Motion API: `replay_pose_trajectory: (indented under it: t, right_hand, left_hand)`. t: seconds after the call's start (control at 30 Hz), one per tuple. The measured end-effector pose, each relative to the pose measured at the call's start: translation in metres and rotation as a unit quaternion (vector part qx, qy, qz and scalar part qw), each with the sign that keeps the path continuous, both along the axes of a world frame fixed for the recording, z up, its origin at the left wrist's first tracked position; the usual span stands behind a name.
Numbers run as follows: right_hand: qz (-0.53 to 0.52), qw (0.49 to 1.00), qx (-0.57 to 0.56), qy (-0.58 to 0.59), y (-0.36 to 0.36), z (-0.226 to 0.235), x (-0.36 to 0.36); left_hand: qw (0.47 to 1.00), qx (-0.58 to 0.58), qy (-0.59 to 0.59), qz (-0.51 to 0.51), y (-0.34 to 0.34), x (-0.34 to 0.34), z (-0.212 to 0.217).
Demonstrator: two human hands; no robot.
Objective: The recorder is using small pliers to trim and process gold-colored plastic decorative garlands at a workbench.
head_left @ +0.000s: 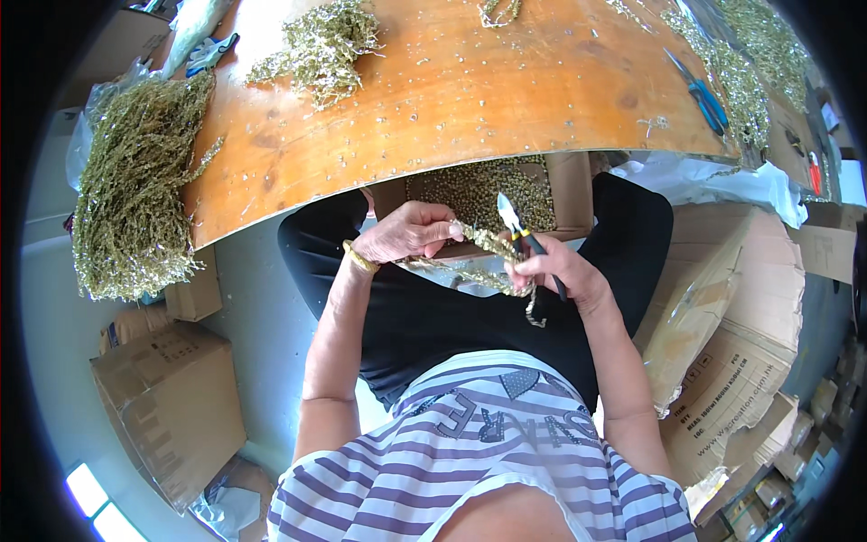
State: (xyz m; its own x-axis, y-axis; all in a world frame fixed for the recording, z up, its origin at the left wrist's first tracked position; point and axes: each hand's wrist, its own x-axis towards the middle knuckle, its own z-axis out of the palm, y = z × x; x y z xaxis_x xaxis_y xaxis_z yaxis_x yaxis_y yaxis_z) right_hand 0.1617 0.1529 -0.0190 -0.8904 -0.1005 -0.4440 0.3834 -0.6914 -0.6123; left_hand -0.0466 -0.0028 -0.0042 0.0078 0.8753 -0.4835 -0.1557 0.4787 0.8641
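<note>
My left hand (408, 233) pinches a strand of gold beaded chain (484, 242) over my lap. My right hand (558, 269) grips small cutters (511, 217) with black and yellow handles, blades pointing up beside the chain, and more chain loops under this hand. Just beyond my hands an open cardboard box (571, 185) on my lap holds many cut gold pieces. A yellow band circles my left wrist.
A wooden tabletop (470, 86) spans the top, strewn with bits and a chain pile (323, 45). A big bundle of chain (135, 185) hangs off its left end. Blue-handled scissors (700, 90) lie at right. Cardboard cartons (167, 406) stand on the floor on both sides.
</note>
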Motion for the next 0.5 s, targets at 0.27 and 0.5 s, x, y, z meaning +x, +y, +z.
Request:
replay_pose_trajectory:
  t: [0.27, 0.5]
  right_hand:
    - [-0.267, 0.951, -0.140, 0.075, -0.009, 0.000, -0.007]
    - [-0.173, 0.979, -0.104, 0.019, 0.012, 0.013, -0.001]
  left_hand:
    - [0.932, 0.108, -0.340, 0.067, -0.014, 0.000, -0.014]
    - [0.987, -0.049, -0.150, 0.010, -0.019, -0.017, 0.003]
